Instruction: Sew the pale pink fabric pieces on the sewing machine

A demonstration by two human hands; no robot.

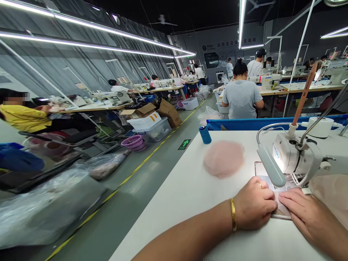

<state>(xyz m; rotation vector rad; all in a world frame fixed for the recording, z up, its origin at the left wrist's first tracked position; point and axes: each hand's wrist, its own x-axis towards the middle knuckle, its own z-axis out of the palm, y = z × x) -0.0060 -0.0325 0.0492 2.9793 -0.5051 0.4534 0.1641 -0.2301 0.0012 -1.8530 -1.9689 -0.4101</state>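
A sewing machine (pixel 285 152) stands on the white table (pixel 174 217) at the right, its lamp lit over the needle area. Just in front of the needle lies a small pale fabric piece (pixel 283 207). My left hand (pixel 255 203), wearing a ring and a gold bangle, is closed with its fingers curled on the left edge of that fabric. On the other side, my right hand (pixel 306 214) lies flat with fingers stretched onto the fabric, close to the presser foot. Sheer beige fabric (pixel 333 192) spreads beyond the right hand. The fingertips' exact contact is partly hidden.
A round pink sheer fabric stack (pixel 224 159) and a blue thread spool (pixel 204 135) sit on the table's left part. A white thread cone (pixel 318 127) stands behind the machine. Left is an aisle with a purple basket (pixel 134 143); a person in grey (pixel 241 96) sits ahead.
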